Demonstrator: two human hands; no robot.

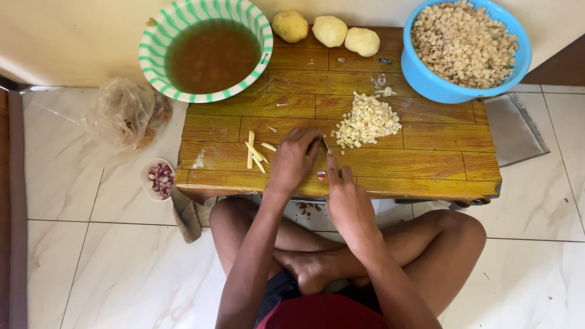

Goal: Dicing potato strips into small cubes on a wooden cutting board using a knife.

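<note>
We are seated cross-legged on a pale, marble-patterned tiled floor [122, 268], facing a low wooden tabletop [420, 152] of varnished planks that stands against a cream wall [79, 36].

Our left hand [295, 159] rests palm-down near the front middle of the tabletop, its fingers curled narrow over something; what lies beneath them is hidden. Our right hand [347, 198] sits at the front edge, its fingers closed around the handle of a knife [325, 146], with the index finger extended along it. The thin blade tip shows just beside the left hand's fingertips.

Just left of the left hand lie a few pale potato strips [256, 155]. Just right of the knife, a heap of diced potato [367, 122] sits on the planks.

At the back edge we note three peeled potatoes [329, 29] in a row. At the back left corner stands a green-and-white striped bowl [152, 55] of brown liquid; at the back right corner stands a blue bowl [439, 85] full of diced pieces.

On the floor to the left lie a crumpled clear plastic bag [122, 113] and a small dish of shallots [160, 178]. A grey flat tray [515, 128] lies on the floor to the right.
</note>
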